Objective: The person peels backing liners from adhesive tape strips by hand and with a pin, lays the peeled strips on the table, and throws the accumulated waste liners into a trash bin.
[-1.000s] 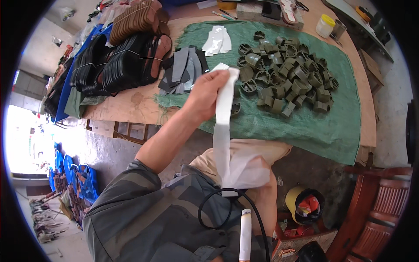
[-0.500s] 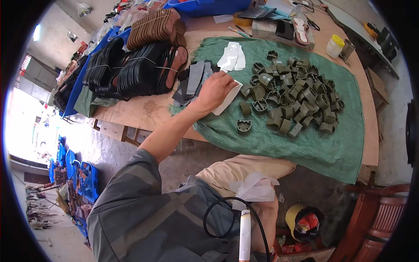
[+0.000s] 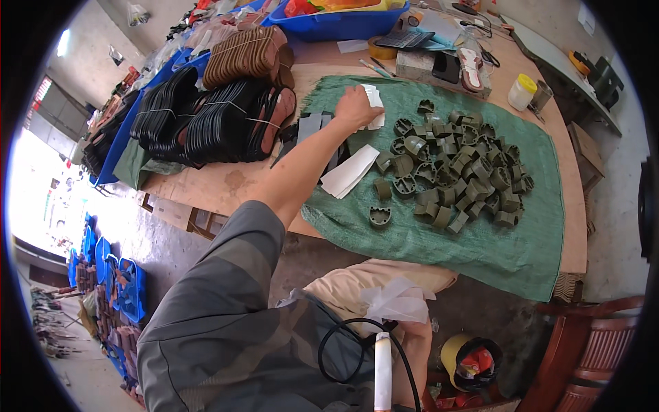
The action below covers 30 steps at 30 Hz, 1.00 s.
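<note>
My left hand (image 3: 355, 108) reaches across the table, its fingers curled down onto a pile of white strips (image 3: 373, 98) at the far side of the green cloth (image 3: 432, 240). The fingertips are partly hidden behind the hand. Closer in lies a fanned stack of off-white strips (image 3: 349, 173). Dark grey strips (image 3: 310, 128) lie left of my wrist, partly covered by the arm. A heap of olive-green shoe heels (image 3: 473, 165) spreads over the cloth to the right. A single shoe heel (image 3: 379, 217) sits apart near the front. My right hand does not show.
Bundled black insoles (image 3: 216, 117) and brown insoles (image 3: 240, 55) stand at the left. A blue basin (image 3: 336, 22), a tape roll (image 3: 382, 48) and a yellow-lidded jar (image 3: 522, 92) line the back. A wooden chair (image 3: 597, 350) and a bucket (image 3: 453, 364) are at lower right.
My left hand has moved away from the near off-white strips to the farther white pile. The near stack now lies uncovered. The view has shifted slightly.
</note>
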Each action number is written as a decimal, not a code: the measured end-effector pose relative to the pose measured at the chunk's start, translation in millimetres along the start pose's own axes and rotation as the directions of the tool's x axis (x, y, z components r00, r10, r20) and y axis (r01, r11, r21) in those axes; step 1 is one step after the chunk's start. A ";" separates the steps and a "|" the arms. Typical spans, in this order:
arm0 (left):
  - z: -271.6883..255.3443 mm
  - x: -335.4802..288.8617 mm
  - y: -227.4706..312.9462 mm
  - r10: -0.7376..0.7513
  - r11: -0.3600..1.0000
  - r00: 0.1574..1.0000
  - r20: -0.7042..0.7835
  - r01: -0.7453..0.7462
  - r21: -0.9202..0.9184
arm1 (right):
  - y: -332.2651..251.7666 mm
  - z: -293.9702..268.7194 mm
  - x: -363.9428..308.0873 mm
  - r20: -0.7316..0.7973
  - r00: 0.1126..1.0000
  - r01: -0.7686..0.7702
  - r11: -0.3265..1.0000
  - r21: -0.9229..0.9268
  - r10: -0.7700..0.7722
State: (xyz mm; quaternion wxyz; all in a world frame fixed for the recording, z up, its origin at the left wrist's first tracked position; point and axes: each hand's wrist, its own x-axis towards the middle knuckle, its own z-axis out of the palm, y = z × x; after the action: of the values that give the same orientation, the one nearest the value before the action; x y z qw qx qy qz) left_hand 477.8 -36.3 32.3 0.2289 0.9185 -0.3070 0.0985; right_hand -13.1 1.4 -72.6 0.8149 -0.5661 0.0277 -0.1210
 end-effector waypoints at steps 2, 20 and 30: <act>5.6 10.3 -8.9 -0.075 0.997 0.997 0.037 0.074 0.023 | -0.5 1.7 -3.1 -0.015 0.999 0.029 0.999 0.038 -0.028; -128.6 -164.9 49.4 0.224 0.295 0.836 0.502 0.433 -0.852 | -86.6 39.4 81.3 -0.298 0.951 0.076 0.996 -0.040 -0.085; -148.3 -234.8 90.5 0.460 0.328 0.625 0.630 0.540 -0.775 | -114.8 52.0 97.4 -0.575 0.814 0.122 0.992 0.020 -0.088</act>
State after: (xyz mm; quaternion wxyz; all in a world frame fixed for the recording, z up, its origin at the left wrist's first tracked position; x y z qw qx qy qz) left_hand 230.7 92.9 119.3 0.5601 0.5539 -0.3413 -0.5128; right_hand 71.8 -11.1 61.6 0.7766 -0.4812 0.2363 -0.3309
